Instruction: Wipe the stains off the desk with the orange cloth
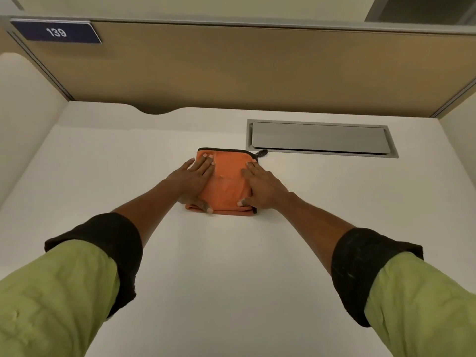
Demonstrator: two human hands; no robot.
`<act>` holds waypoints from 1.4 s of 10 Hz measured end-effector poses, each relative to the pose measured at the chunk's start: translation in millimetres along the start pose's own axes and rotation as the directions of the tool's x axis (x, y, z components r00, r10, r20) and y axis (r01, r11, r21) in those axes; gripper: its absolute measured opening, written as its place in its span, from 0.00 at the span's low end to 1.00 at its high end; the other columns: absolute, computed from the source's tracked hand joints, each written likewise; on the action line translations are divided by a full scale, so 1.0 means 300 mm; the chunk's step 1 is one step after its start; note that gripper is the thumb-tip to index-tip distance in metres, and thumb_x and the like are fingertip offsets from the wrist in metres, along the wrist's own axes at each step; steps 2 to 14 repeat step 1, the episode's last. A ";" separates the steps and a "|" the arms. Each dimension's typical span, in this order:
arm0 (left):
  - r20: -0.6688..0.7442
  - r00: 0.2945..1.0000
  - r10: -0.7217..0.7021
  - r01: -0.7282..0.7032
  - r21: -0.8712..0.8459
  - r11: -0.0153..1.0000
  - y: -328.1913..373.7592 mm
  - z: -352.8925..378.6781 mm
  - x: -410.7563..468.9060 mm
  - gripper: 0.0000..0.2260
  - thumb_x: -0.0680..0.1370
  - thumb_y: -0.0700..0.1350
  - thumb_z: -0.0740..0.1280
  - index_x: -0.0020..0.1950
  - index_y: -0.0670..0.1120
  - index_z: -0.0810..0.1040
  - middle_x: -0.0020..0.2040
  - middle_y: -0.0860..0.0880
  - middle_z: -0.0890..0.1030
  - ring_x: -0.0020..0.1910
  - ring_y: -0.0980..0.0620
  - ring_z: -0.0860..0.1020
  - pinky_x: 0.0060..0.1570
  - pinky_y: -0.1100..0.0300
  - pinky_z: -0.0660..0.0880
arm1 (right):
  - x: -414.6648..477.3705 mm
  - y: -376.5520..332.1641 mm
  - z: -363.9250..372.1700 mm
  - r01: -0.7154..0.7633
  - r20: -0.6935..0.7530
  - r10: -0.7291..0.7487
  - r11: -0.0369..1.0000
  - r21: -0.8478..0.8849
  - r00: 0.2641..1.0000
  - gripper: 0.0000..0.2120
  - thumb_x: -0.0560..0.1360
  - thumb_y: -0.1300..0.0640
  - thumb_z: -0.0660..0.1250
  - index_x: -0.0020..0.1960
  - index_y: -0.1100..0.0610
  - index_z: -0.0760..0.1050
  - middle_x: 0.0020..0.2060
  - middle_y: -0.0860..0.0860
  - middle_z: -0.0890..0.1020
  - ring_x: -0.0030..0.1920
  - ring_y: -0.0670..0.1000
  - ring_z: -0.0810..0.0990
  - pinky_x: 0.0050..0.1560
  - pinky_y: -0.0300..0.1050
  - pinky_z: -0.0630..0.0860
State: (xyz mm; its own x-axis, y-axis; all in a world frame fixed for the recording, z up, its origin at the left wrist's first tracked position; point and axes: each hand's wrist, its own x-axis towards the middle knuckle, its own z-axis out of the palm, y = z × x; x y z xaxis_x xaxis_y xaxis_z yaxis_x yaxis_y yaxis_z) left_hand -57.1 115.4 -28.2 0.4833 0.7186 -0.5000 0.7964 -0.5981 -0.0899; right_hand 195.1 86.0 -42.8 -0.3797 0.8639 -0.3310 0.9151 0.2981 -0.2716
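The orange cloth (226,181), folded into a thick square with a dark trim, lies on the white desk (231,266) near its middle. My left hand (192,180) lies flat on the cloth's left side, thumb at the near edge. My right hand (261,188) presses on the right side in the same way, thumb on the front edge. Both hands hold the cloth down against the desk. I see no clear stain on the desk surface around the cloth.
A grey metal cable flap (319,137) is set into the desk just behind and right of the cloth. A tan partition (244,70) with a blue "139" plate (56,32) closes off the back. White side panels (28,112) flank the desk.
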 end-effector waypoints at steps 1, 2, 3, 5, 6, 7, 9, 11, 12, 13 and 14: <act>-0.074 0.997 -0.014 0.010 -0.053 0.999 0.075 -0.033 -0.049 0.68 0.61 0.85 0.51 0.86 0.38 0.44 0.87 0.37 0.42 0.87 0.39 0.41 0.86 0.44 0.47 | -0.105 0.025 -0.023 0.020 -0.078 -0.019 1.000 0.023 0.997 0.48 0.72 0.39 0.76 0.82 0.56 0.58 0.82 0.59 0.59 0.81 0.61 0.57 0.79 0.58 0.61; -0.074 0.997 -0.014 0.010 -0.053 0.999 0.075 -0.033 -0.049 0.68 0.61 0.85 0.51 0.86 0.38 0.44 0.87 0.37 0.42 0.87 0.39 0.41 0.86 0.44 0.47 | -0.105 0.025 -0.023 0.020 -0.078 -0.019 1.000 0.023 0.997 0.48 0.72 0.39 0.76 0.82 0.56 0.58 0.82 0.59 0.59 0.81 0.61 0.57 0.79 0.58 0.61; -0.074 0.997 -0.014 0.010 -0.053 0.999 0.075 -0.033 -0.049 0.68 0.61 0.85 0.51 0.86 0.38 0.44 0.87 0.37 0.42 0.87 0.39 0.41 0.86 0.44 0.47 | -0.105 0.025 -0.023 0.020 -0.078 -0.019 1.000 0.023 0.997 0.48 0.72 0.39 0.76 0.82 0.56 0.58 0.82 0.59 0.59 0.81 0.61 0.57 0.79 0.58 0.61; -0.074 0.997 -0.014 0.010 -0.053 0.999 0.075 -0.033 -0.049 0.68 0.61 0.85 0.51 0.86 0.38 0.44 0.87 0.37 0.42 0.87 0.39 0.41 0.86 0.44 0.47 | -0.105 0.025 -0.023 0.020 -0.078 -0.019 1.000 0.023 0.997 0.48 0.72 0.39 0.76 0.82 0.56 0.58 0.82 0.59 0.59 0.81 0.61 0.57 0.79 0.58 0.61; -0.074 0.997 -0.014 0.010 -0.053 0.999 0.075 -0.033 -0.049 0.68 0.61 0.85 0.51 0.86 0.38 0.44 0.87 0.37 0.42 0.87 0.39 0.41 0.86 0.44 0.47 | -0.105 0.025 -0.023 0.020 -0.078 -0.019 1.000 0.023 0.997 0.48 0.72 0.39 0.76 0.82 0.56 0.58 0.82 0.59 0.59 0.81 0.61 0.57 0.79 0.58 0.61; -0.074 0.997 -0.014 0.010 -0.053 0.999 0.075 -0.033 -0.049 0.68 0.61 0.85 0.51 0.86 0.38 0.44 0.87 0.37 0.42 0.87 0.39 0.41 0.86 0.44 0.47 | -0.105 0.025 -0.023 0.020 -0.078 -0.019 1.000 0.023 0.997 0.48 0.72 0.39 0.76 0.82 0.56 0.58 0.82 0.59 0.59 0.81 0.61 0.57 0.79 0.58 0.61; -0.074 0.997 -0.014 0.010 -0.053 0.999 0.075 -0.033 -0.049 0.68 0.61 0.85 0.51 0.86 0.38 0.44 0.87 0.37 0.42 0.87 0.39 0.41 0.86 0.44 0.47 | -0.105 0.025 -0.023 0.020 -0.078 -0.019 1.000 0.023 0.997 0.48 0.72 0.39 0.76 0.82 0.56 0.58 0.82 0.59 0.59 0.81 0.61 0.57 0.79 0.58 0.61; -0.074 0.997 -0.014 0.010 -0.053 0.999 0.075 -0.033 -0.049 0.68 0.61 0.85 0.51 0.86 0.38 0.44 0.87 0.37 0.42 0.87 0.39 0.41 0.86 0.44 0.47 | -0.105 0.025 -0.023 0.020 -0.078 -0.019 1.000 0.023 0.997 0.48 0.72 0.39 0.76 0.82 0.56 0.58 0.82 0.59 0.59 0.81 0.61 0.57 0.79 0.58 0.61; -0.074 0.997 -0.014 0.010 -0.053 0.999 0.075 -0.033 -0.049 0.68 0.61 0.85 0.51 0.86 0.38 0.44 0.87 0.37 0.42 0.87 0.39 0.41 0.86 0.44 0.47 | -0.105 0.025 -0.023 0.020 -0.078 -0.019 1.000 0.023 0.997 0.48 0.72 0.39 0.76 0.82 0.56 0.58 0.82 0.59 0.59 0.81 0.61 0.57 0.79 0.58 0.61; -0.074 0.997 -0.014 0.010 -0.053 0.999 0.075 -0.033 -0.049 0.68 0.61 0.85 0.51 0.86 0.38 0.44 0.87 0.37 0.42 0.87 0.39 0.41 0.86 0.44 0.47 | -0.105 0.025 -0.023 0.020 -0.078 -0.019 1.000 0.023 0.997 0.48 0.72 0.39 0.76 0.82 0.56 0.58 0.82 0.59 0.59 0.81 0.61 0.57 0.79 0.58 0.61; -0.074 0.997 -0.014 0.010 -0.053 0.999 0.075 -0.033 -0.049 0.68 0.61 0.85 0.51 0.86 0.38 0.44 0.87 0.37 0.42 0.87 0.39 0.41 0.86 0.44 0.47 | -0.105 0.025 -0.023 0.020 -0.078 -0.019 1.000 0.023 0.997 0.48 0.72 0.39 0.76 0.82 0.56 0.58 0.82 0.59 0.59 0.81 0.61 0.57 0.79 0.58 0.61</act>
